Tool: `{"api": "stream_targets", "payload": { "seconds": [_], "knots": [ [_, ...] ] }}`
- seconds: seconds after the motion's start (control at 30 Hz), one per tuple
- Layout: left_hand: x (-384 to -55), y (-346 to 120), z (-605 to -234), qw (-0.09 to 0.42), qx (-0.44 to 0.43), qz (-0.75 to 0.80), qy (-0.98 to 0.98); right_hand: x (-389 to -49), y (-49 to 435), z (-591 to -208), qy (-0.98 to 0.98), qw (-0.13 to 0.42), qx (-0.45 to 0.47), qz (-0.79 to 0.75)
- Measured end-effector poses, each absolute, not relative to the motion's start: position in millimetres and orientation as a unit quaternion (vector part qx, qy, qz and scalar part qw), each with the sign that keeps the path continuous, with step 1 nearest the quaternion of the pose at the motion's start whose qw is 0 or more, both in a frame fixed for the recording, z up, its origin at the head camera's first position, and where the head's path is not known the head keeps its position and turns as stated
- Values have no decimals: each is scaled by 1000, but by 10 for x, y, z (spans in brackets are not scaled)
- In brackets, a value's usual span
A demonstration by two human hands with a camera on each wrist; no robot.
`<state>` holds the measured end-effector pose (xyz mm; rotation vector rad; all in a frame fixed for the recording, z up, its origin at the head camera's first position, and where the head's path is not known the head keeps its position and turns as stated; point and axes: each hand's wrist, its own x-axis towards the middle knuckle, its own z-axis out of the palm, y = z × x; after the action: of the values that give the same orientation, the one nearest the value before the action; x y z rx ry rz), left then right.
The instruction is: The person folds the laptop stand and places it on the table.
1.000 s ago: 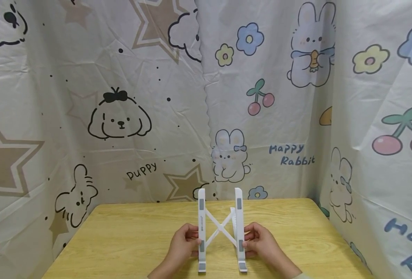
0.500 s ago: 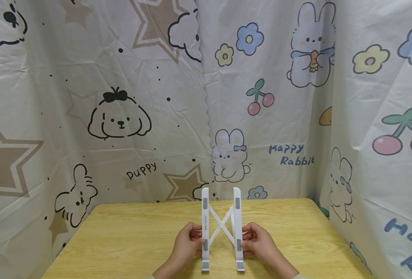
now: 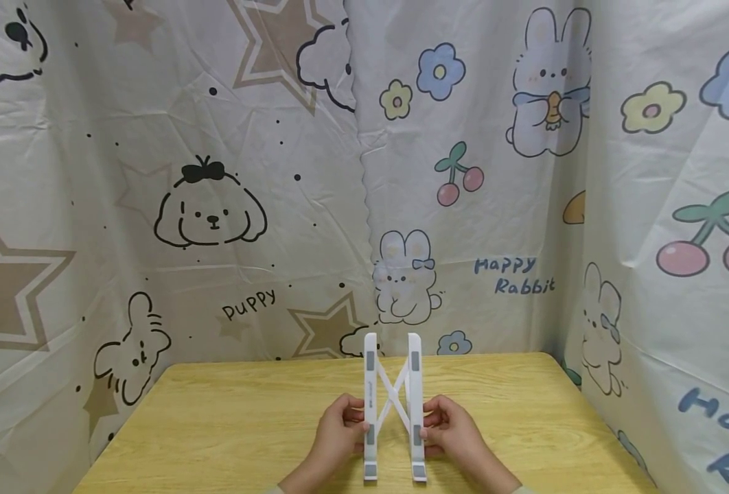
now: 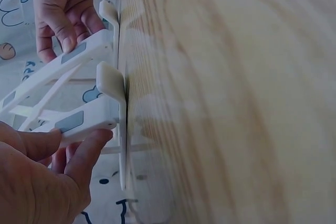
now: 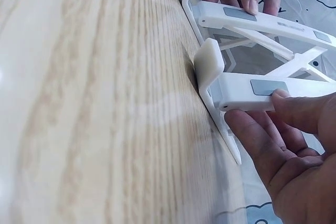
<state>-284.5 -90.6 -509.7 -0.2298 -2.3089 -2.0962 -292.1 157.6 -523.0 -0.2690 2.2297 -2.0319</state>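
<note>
A white folding laptop stand stands on the table in the head view, two side rails with grey pads joined by crossed bars. My left hand pinches the left rail, thumb on its face near the lower pad. On the other side my right hand grips the right rail in the same way. The left wrist view shows the left thumb beside a grey pad, fingers behind the rail. In the right wrist view, the right thumb touches the edge of a pad; hooked lips end the rails.
The wood-grain table spreads around the stand. Behind it and along both sides hangs a patterned curtain with puppies, rabbits, stars and flowers.
Both hands have moved inward with the rails. The gap between the rails has narrowed and the crossed bars stand steeper. The hands keep their hold.
</note>
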Motion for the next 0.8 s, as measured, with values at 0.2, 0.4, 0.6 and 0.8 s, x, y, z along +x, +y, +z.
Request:
{"api": "stream_targets", "payload": {
  "seconds": [0.2,0.4,0.6,0.8],
  "knots": [
    [-2860,-854,-5106,5,-67,-661,-747,-2924,1535,-5240,735,54,-91,-670],
    [-2880,-795,-5136,9,-71,-661,-747,-2921,1490,-5253,738,50,-88,-667],
    [-2901,-761,-5171,16,-77,-661,-746,-2933,1442,-5255,740,52,-82,-665],
    [-2905,-712,-5147,14,-80,-654,-752,-2939,1396,-5242,743,49,-83,-662]
  ]
}}
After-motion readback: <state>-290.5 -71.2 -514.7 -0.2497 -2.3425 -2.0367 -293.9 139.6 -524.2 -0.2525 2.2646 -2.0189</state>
